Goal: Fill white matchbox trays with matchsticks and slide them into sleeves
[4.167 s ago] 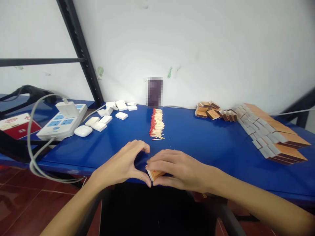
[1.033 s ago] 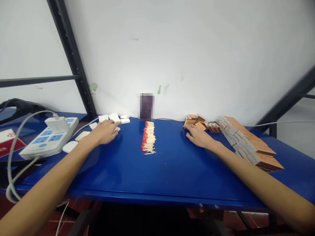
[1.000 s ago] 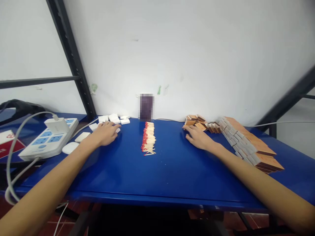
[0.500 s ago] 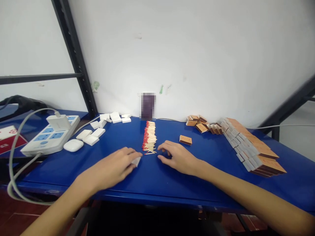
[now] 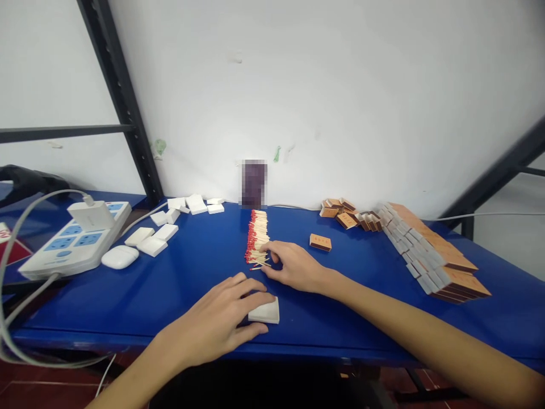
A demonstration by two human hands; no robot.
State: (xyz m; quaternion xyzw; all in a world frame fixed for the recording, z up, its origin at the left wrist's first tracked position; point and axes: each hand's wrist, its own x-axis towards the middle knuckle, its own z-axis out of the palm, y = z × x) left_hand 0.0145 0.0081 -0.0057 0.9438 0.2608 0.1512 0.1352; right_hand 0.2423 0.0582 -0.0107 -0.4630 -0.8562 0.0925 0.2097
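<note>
My left hand is closed on a small white matchbox tray near the table's front edge, fingers above it and thumb along the near side. Beyond it, a long row of red-tipped matches runs back toward the wall, with a few loose ones at its near end. My right hand reaches in from the right, its fingertips touching the near end of that row. A gap shows between its thumb and forefinger. Behind this hand lies an orange matchbox sleeve.
Several white trays lie at the back left, beside a white earphone case and a power strip. At the right stand stacked matchbox sleeves, with a loose heap of sleeves by the wall. A blurred dark object is behind the matches.
My left hand has moved right and nearer with the white tray, which now shows more. The right hand has shifted left onto the near end of the match row.
</note>
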